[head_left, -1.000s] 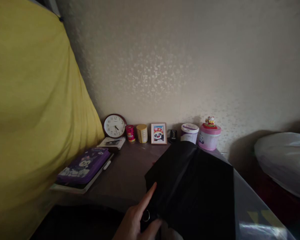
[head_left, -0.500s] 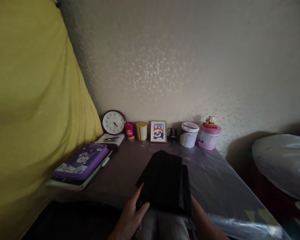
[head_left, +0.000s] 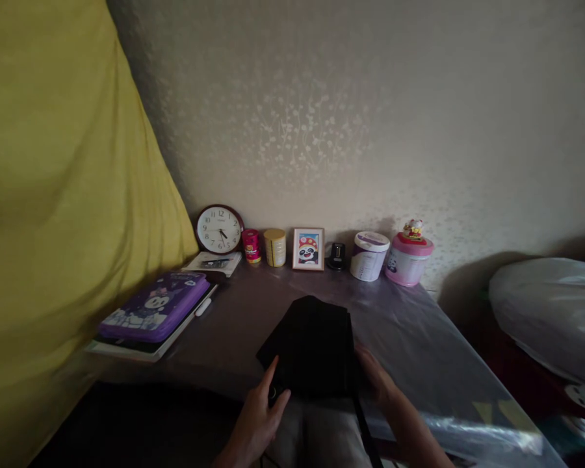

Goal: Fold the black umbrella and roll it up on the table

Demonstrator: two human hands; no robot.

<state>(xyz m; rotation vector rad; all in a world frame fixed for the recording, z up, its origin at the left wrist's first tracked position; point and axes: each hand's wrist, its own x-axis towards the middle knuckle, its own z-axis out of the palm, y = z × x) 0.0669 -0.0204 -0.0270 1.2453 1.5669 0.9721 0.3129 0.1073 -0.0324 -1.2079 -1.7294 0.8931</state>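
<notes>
In front of me, over the near edge of the table (head_left: 419, 344), is a black folded fabric item (head_left: 309, 344) with a flat top and angled corners. Its exact kind is too dark to tell. My left hand (head_left: 260, 409) grips its near left corner, thumb and forefinger around a small dark round part with a pale ring. Against its right side is my right hand (head_left: 375, 377), the fingertips partly hidden by the fabric. A dark strap (head_left: 364, 429) hangs from the near right side towards my lap.
Left on the table, a purple case (head_left: 156, 309) lies on books beside a white marker (head_left: 203, 307). Along the wall stand a clock (head_left: 219, 229), red tin (head_left: 251, 247), yellow tin (head_left: 275, 248), picture frame (head_left: 308, 249), small black object (head_left: 337, 256), white tub (head_left: 369, 258) and pink tub (head_left: 407, 260).
My right hand has come up into view along the item's right side. The item has shifted slightly left, its loose right panel is pressed in, and the strap shows more.
</notes>
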